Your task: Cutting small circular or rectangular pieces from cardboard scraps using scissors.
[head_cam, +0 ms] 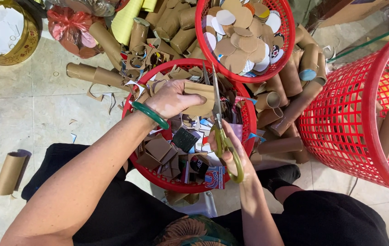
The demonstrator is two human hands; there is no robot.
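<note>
My left hand, with a green bangle on the wrist, grips a piece of brown cardboard over a round red basket full of cardboard scraps. My right hand holds scissors with olive-green handles. Their blades point away from me and meet the right edge of the cardboard piece.
A second red basket behind holds several round cardboard discs. Many brown cardboard tubes lie around both baskets. A tall red mesh basket stands at the right. One loose tube lies on the tiled floor at left, a gold tin at top left.
</note>
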